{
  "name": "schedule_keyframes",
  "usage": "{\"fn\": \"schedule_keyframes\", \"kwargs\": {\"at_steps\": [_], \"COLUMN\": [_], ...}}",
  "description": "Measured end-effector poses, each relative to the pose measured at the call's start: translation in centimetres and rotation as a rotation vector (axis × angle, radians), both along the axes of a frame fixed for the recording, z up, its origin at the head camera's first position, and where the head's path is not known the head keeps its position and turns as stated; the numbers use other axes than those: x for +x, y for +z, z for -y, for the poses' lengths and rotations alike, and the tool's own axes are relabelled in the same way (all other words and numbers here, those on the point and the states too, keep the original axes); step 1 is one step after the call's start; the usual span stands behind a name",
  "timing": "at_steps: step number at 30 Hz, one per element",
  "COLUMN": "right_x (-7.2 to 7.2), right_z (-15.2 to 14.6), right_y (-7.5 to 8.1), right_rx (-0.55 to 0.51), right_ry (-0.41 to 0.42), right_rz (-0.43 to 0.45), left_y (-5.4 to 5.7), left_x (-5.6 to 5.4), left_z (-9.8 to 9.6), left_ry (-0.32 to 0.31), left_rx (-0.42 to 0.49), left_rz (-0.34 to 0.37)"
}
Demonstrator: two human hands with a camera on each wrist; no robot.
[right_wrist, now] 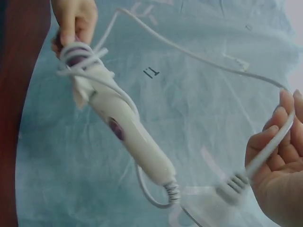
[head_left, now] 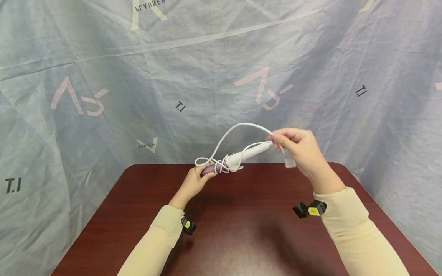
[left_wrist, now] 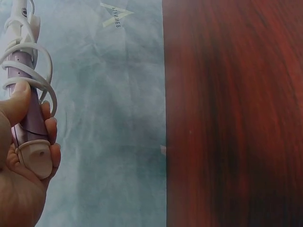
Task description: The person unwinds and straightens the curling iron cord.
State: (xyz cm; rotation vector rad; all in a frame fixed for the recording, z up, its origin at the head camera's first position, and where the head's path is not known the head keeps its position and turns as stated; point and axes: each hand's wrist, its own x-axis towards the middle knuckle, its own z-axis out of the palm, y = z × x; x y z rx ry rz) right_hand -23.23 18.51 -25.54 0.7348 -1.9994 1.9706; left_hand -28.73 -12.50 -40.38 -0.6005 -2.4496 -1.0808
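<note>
A curling iron (head_left: 250,154) with a white handle and a purple barrel is held up over the table, tilted. My left hand (head_left: 194,181) grips its barrel near the pale tip (left_wrist: 37,158), thumb on top. White power cord (right_wrist: 189,51) winds in several loose loops round the barrel and rises in an arc to my right hand (head_left: 299,147). The right fingers pinch the cord close to its plug (right_wrist: 220,201), which looks blurred and hangs below that hand. A purple button (right_wrist: 116,128) shows on the handle.
Below both hands lies a dark red-brown table (head_left: 228,230) with rounded far corners. Grey printed cloth (head_left: 214,76) hangs behind it and along both sides. A small black camera is strapped to each wrist.
</note>
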Motion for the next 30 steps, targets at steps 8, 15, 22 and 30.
{"fn": "schedule_keyframes", "kwargs": {"at_steps": [8,15,22,30], "right_x": [-3.5,-6.1,-7.3,-7.5], "right_z": [-0.3,-2.3,-5.5,-8.7], "right_y": [1.5,0.2,-2.9,-8.1], "right_rx": [-0.274,-0.470,-0.518,-0.591], "right_ry": [0.041,0.024,0.005,0.008], "right_rz": [0.199,0.380,0.552,0.698], "left_y": [-1.0,-1.6,-1.8,-2.2], "left_x": [0.4,0.6,0.9,0.9], "left_z": [0.8,1.4,2.2,3.7], "left_ry": [-0.029,-0.066,-0.047,0.056], "left_rx": [0.017,0.037,0.064,0.084], "left_rz": [0.015,0.018,0.039,0.044]}}
